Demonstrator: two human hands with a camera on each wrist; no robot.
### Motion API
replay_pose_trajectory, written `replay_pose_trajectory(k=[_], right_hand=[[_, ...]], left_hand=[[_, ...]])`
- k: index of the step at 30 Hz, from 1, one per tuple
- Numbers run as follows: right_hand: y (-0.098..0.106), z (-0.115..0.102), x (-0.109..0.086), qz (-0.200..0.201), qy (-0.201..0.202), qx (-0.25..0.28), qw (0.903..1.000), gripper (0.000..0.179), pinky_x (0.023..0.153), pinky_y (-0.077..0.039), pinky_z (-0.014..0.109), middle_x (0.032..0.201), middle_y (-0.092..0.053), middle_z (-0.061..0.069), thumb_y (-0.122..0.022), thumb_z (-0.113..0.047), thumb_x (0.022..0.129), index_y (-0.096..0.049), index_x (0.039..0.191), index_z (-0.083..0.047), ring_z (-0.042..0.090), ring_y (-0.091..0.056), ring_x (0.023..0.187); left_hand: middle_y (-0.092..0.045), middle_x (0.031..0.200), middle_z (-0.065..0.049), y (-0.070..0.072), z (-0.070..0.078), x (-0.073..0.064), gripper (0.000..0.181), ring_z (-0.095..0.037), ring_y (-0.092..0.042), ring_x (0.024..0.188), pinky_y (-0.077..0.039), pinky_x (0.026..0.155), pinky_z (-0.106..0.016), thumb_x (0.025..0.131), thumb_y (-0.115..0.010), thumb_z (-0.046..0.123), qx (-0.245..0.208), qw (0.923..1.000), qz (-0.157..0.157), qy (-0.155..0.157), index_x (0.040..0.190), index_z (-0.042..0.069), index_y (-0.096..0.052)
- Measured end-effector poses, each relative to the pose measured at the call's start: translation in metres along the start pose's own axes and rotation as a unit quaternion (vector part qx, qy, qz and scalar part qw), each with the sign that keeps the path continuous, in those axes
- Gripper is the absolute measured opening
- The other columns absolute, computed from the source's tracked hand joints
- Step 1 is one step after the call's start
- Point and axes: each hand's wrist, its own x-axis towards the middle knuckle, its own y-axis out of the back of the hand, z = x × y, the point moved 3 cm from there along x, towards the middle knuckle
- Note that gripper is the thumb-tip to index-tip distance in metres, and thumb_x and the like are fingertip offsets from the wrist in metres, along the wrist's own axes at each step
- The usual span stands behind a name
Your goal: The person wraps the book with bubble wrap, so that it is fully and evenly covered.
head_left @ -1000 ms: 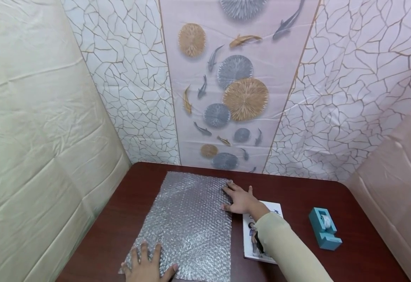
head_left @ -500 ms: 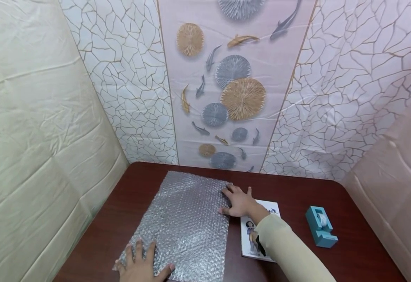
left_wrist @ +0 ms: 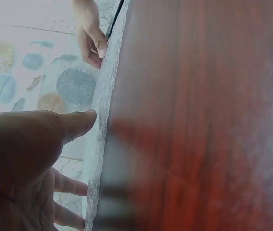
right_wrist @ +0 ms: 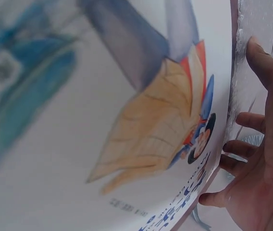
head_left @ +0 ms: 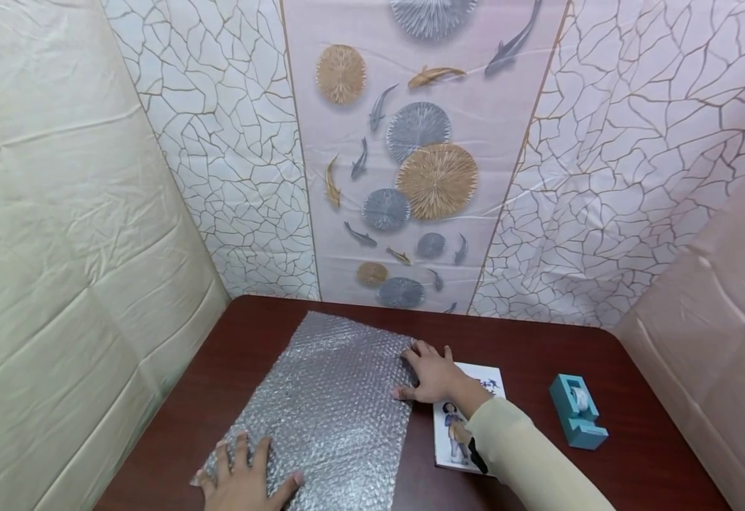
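Note:
A sheet of bubble wrap lies flat and slightly turned on the dark red-brown table. My left hand rests on its near left corner with fingers spread; the left wrist view shows the thumb and fingertips of the left hand on the sheet's edge. At the far right corner, my right hand touches the sheet with spread fingers. Under the right wrist lies a white book with a drawn figure on its cover, partly hidden by the sleeve. That book fills much of the right wrist view.
A teal tape dispenser with a roll of tape stands to the right of the book. The table ends at a patterned wall covering behind. Pale padded panels rise at both sides.
Both hands have shifted slightly, and the bubble wrap has turned a little clockwise, its near end swinging left. The right hand has come a bit nearer. The view has drifted slightly.

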Motion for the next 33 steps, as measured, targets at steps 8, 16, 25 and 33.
replay_pose_trajectory(k=[8, 16, 25, 33], right_hand=[[-0.001, -0.007, -0.010, 0.008, 0.003, -0.021, 0.9998, 0.098, 0.121, -0.024, 0.089, 0.174, -0.037, 0.025, -0.064, -0.081, 0.097, -0.046, 0.166, -0.013, 0.047, -0.043, 0.159], [-0.004, -0.012, -0.019, 0.013, -0.004, -0.049, 0.9987, 0.101, 0.121, -0.022, 0.091, 0.171, -0.040, 0.024, -0.060, -0.083, 0.097, -0.045, 0.167, -0.013, 0.047, -0.047, 0.156], [-0.005, -0.018, -0.027, 0.013, -0.017, -0.080, 0.9966, 0.097, 0.123, -0.016, 0.091, 0.173, -0.041, 0.023, -0.056, -0.088, 0.095, -0.044, 0.170, -0.028, 0.045, -0.047, 0.158], [-0.003, -0.027, -0.033, 0.023, -0.012, -0.113, 0.9933, 0.094, 0.123, -0.015, 0.091, 0.169, -0.046, 0.020, -0.055, -0.088, 0.095, -0.050, 0.166, -0.027, 0.038, -0.050, 0.158]], left_hand=[[-0.041, 0.165, -0.042, 0.005, -0.002, 0.003, 0.115, -0.077, -0.024, 0.153, -0.023, 0.110, -0.098, 0.085, -0.061, 0.095, -0.005, 0.9999, -0.012, 0.006, 0.157, 0.004, -0.057], [-0.041, 0.164, -0.043, 0.007, -0.006, 0.006, 0.111, -0.078, -0.023, 0.153, -0.023, 0.109, -0.099, 0.088, -0.063, 0.091, -0.004, 0.9999, -0.010, 0.003, 0.155, 0.002, -0.058], [-0.039, 0.166, -0.042, 0.006, -0.013, 0.011, 0.113, -0.077, -0.020, 0.154, -0.022, 0.113, -0.097, 0.087, -0.065, 0.091, -0.013, 0.9997, -0.019, 0.004, 0.157, 0.003, -0.055], [-0.035, 0.169, -0.042, 0.007, -0.020, 0.015, 0.113, -0.078, -0.016, 0.155, -0.016, 0.114, -0.098, 0.088, -0.064, 0.090, -0.019, 0.9995, -0.024, -0.002, 0.160, 0.004, -0.053]])
